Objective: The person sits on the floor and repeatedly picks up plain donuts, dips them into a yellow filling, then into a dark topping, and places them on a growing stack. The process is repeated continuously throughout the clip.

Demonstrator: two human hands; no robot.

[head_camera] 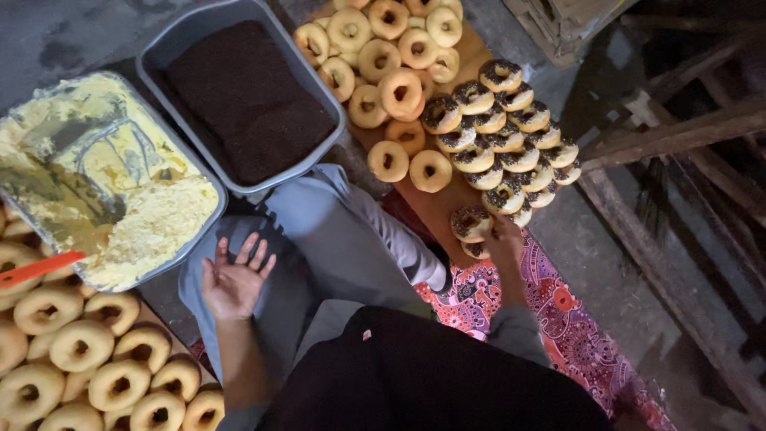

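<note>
My left hand [234, 279] hovers open, palm up, over my grey-trousered knee, beside the metal tray of yellow cream [112, 179]. My right hand [504, 239] reaches to the wooden board [431, 209] and touches a chocolate-sprinkled doughnut [471, 224] at the near end of a row of sprinkled doughnuts [503, 132]. Whether the fingers close on it is hard to see. Plain glazed doughnuts [383, 56] fill the far part of the board.
A grey tub of chocolate sprinkles [247, 96] stands ahead of my knee. Several plain doughnuts [88, 359] lie at the lower left, with an orange spatula handle [36, 267] over them. Wooden slats [678, 160] stand to the right; a patterned cloth [558, 311] lies underneath.
</note>
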